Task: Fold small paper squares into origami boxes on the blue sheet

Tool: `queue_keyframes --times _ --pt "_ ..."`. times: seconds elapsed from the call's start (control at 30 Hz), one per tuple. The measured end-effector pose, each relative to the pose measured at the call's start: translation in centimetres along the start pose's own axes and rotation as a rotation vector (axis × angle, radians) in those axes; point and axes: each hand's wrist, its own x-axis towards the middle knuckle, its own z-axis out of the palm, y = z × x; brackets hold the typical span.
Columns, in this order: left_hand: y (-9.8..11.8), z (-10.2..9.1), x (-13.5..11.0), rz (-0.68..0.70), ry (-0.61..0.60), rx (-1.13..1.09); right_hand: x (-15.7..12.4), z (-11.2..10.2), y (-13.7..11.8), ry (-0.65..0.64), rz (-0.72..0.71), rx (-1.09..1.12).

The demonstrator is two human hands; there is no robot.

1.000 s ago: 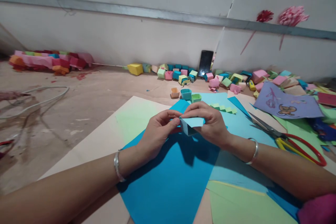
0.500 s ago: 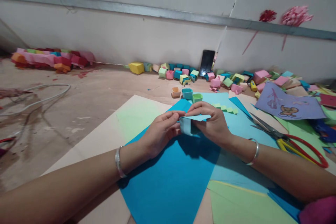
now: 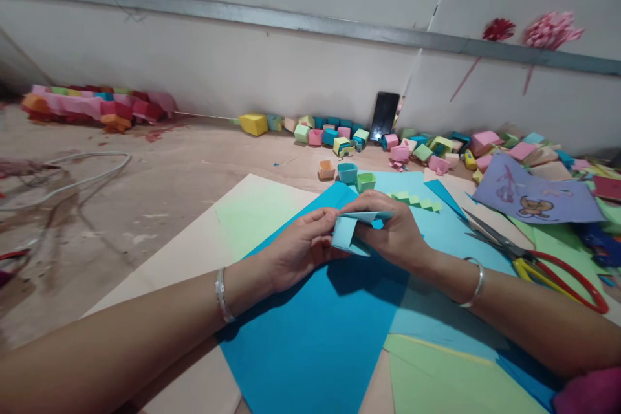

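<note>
My left hand (image 3: 301,247) and my right hand (image 3: 391,229) meet above a large blue paper sheet (image 3: 315,330). Both pinch a small light-blue folded paper piece (image 3: 345,231), held between the fingertips just above the sheet. A flap of the piece hangs down toward me. Each wrist wears a silver bangle. Three small paper cups, orange (image 3: 325,170), teal (image 3: 347,173) and green (image 3: 365,181), stand just beyond my hands.
Red-and-yellow-handled scissors (image 3: 533,259) lie to the right on the paper. A row of coloured paper boxes (image 3: 334,132) and a dark phone (image 3: 384,116) lean along the wall. A purple drawing sheet (image 3: 533,197) lies at right. Cables (image 3: 63,184) sprawl at left.
The folded piece has been turned and pressed flatter; its top flap has tilted away and a side flap now hangs down. Both hands shifted slightly right.
</note>
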Motion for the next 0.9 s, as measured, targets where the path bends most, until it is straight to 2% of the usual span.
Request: queue_keyframes --times 0.13,0.37,0.57,0.9 --pt "-0.04 -0.17 -0.09 -0.012 -0.044 -0.064 -0.07 -0.07 0.02 0.027 0.027 0.001" --pt "-0.27 -0.31 -0.19 -0.005 -0.039 -0.055 -0.20 -0.09 -0.17 0.073 -0.022 0.010" --pt "-0.28 -0.41 -0.09 -0.004 -0.034 -0.077 -0.11 -0.12 -0.43 0.112 0.016 0.007" --pt "-0.45 -0.60 0.17 0.010 0.023 -0.070 -0.11 -0.08 -0.27 0.055 0.042 -0.034"
